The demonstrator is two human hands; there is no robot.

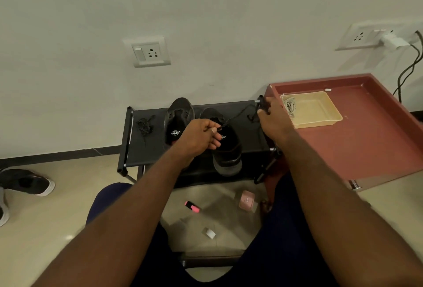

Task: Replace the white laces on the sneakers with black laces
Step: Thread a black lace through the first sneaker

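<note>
Spanning the dark sneaker (226, 149), a thin black lace (239, 112) runs nearly taut

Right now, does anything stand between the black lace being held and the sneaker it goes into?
Nothing visible does. The black lace runs from the left hand, directly over the sneaker, to the right hand. The left hand hides the eyelets.
</note>
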